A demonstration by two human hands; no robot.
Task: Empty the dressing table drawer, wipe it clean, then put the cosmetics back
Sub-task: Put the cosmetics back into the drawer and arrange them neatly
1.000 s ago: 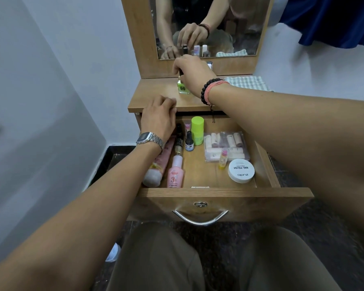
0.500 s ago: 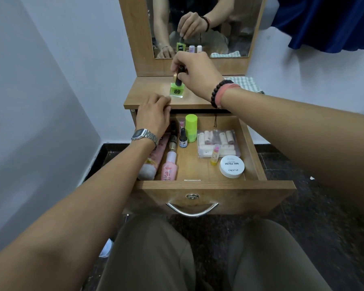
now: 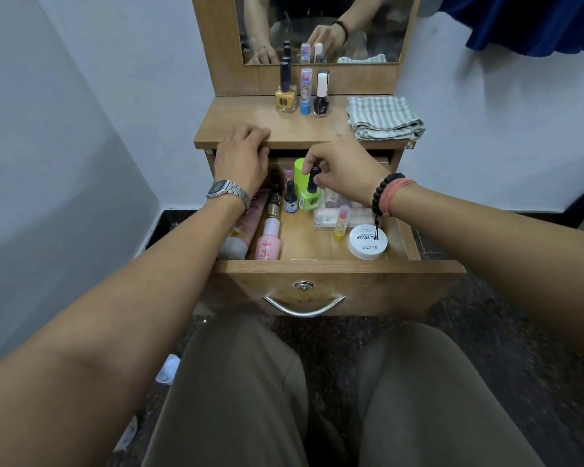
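Note:
The wooden drawer (image 3: 338, 284) is pulled out towards me. My right hand (image 3: 344, 173) pinches the black cap of a green nail polish bottle (image 3: 310, 198), which stands upright inside the drawer beside a green cylinder (image 3: 300, 168) and a small blue bottle (image 3: 290, 199). My left hand (image 3: 241, 156) rests on the left front edge of the table top (image 3: 250, 112), holding nothing. Also in the drawer are a pink tube (image 3: 246, 227), a pink bottle (image 3: 268, 242), a clear box (image 3: 331, 215), a yellow lip balm (image 3: 341, 223) and a white round tin (image 3: 367, 243).
On the table top, under the mirror (image 3: 321, 15), stand a yellow nail polish (image 3: 285, 100), a blue lip balm (image 3: 305, 92) and a dark nail polish (image 3: 321, 97). A folded checked cloth (image 3: 383, 119) lies to their right. My knees are just below the drawer handle (image 3: 303, 307).
My right hand has carried the green nail polish bottle from the table top down into the drawer. My left hand has stayed on the table edge.

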